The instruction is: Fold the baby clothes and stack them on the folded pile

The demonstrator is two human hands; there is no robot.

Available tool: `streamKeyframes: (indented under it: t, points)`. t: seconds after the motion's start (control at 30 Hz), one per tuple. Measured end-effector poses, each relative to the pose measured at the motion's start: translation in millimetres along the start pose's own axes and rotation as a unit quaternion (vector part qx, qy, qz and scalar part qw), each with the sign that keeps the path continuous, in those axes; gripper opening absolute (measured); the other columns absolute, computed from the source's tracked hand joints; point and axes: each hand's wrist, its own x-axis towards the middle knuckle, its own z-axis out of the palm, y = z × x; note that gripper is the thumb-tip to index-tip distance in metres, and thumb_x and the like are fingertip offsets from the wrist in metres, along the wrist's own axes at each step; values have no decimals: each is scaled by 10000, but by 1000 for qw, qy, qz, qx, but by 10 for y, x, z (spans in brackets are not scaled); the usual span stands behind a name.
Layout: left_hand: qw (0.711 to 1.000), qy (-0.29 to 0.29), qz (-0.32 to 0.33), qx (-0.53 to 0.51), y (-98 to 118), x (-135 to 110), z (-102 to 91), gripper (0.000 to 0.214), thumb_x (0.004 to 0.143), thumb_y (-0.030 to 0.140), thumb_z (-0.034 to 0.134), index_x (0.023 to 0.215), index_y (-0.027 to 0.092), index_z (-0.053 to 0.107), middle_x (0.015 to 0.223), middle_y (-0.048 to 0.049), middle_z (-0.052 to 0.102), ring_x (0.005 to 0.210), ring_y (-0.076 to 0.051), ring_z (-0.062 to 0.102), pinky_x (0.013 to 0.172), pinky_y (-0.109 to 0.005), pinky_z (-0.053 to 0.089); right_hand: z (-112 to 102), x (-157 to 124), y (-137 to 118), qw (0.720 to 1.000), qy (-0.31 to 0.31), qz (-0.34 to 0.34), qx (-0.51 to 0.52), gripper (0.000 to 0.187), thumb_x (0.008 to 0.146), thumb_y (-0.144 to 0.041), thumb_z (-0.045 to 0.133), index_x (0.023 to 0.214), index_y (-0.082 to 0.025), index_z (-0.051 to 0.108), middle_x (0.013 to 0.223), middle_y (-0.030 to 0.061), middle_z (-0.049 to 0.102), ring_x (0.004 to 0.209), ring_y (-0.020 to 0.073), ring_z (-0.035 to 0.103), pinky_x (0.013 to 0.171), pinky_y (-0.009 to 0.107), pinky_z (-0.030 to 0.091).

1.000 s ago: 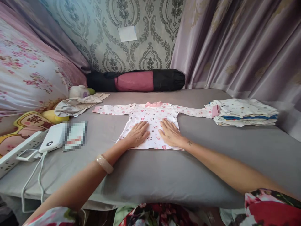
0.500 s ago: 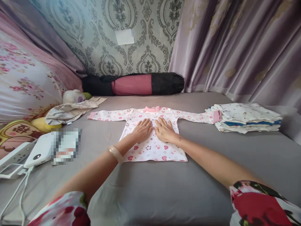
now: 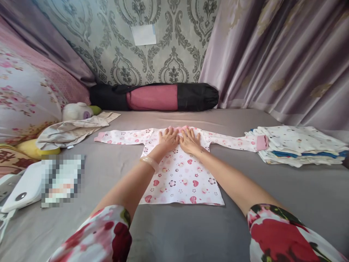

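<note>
A small white long-sleeved shirt [image 3: 180, 178] printed with pink hearts and flowers lies spread flat on the grey bed sheet [image 3: 272, 196], sleeves stretched out to both sides. My left hand [image 3: 168, 138] rests flat on its upper chest, fingers stretched out, reaching the pink collar. Right beside it, my right hand [image 3: 189, 140] lies flat in the same way, fingers apart. Neither hand holds anything. A pale bangle [image 3: 150, 162] circles my left wrist.
A stack of folded clothes [image 3: 297, 145] sits at the right, under the shirt's right cuff. A black and pink rolled bag [image 3: 155, 96] lies along the wall. At the left are a crumpled beige cloth [image 3: 68, 129], a plush toy [image 3: 76, 111], a white power bank [image 3: 23, 187] and pillows.
Both hands have slid up the shirt from its lower middle to the collar. The camera has moved closer over the bed.
</note>
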Motion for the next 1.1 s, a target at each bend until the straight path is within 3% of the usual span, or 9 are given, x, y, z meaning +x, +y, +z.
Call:
streamKeyframes:
  t: [0.1, 0.2, 0.43, 0.63, 0.8, 0.97, 1.1]
  points:
    - [999, 41, -32, 8, 58, 48, 47, 462, 978, 368, 277, 1379, 250, 474, 1464, -117, 455, 1288, -333, 425, 1045, -578, 319, 28, 27, -26, 999, 23, 24, -9, 593, 984, -402, 160, 1537, -212, 255, 1631, 55, 115, 1475, 314, 90, 1136, 632, 72]
    - [997, 57, -43, 12, 70, 59, 104, 487, 984, 382, 246, 1410, 258, 447, 1498, -101, 416, 1320, -351, 385, 1078, -583, 270, 38, 8, -39, 999, 36, 25, -16, 580, 986, -397, 171, 1534, -230, 263, 1629, 48, 132, 1471, 316, 104, 1136, 624, 80]
    - [998, -10, -61, -15, 45, 79, 116, 568, 979, 411, 173, 1508, 257, 311, 1583, -81, 283, 1442, -413, 187, 1113, -657, 159, 13, -17, -63, 999, 34, 32, -7, 572, 988, -400, 180, 1532, -246, 268, 1627, 42, 140, 1473, 301, 101, 1137, 615, 65]
    - [998, -20, -58, -8, 28, 94, 117, 599, 964, 435, 136, 1509, 256, 309, 1591, -71, 264, 1448, -405, 179, 1114, -654, 168, -3, -114, -38, 995, 58, 83, 12, 738, 972, -500, 259, 1528, -20, 196, 1606, 202, 123, 1472, 316, 97, 1166, 507, 61]
    - [997, -38, -61, -8, 34, 79, 85, 617, 961, 437, 114, 1520, 237, 282, 1601, -81, 236, 1453, -411, 162, 1125, -646, 147, -60, -292, 148, 995, 36, 92, -3, 771, 984, -522, 235, 1500, 51, 233, 1590, 228, 163, 1470, 315, 111, 1174, 446, 61]
    - [997, -36, -61, -3, 32, 86, 95, 616, 959, 438, 100, 1520, 256, 276, 1597, -69, 250, 1452, -408, 174, 1119, -646, 166, -209, -444, 431, 993, 34, 114, -7, 672, 992, -489, 266, 1499, -51, 316, 1580, 201, 234, 1454, 315, 186, 1165, 421, 112]
    - [998, -31, -60, 0, 20, 110, 125, 620, 957, 452, 97, 1512, 262, 297, 1595, -65, 256, 1450, -410, 179, 1116, -650, 173, -390, -487, 611, 993, 6, 113, 20, 541, 1000, -413, 278, 1426, -131, 455, 1533, 157, 364, 1418, 268, 298, 1135, 389, 228]
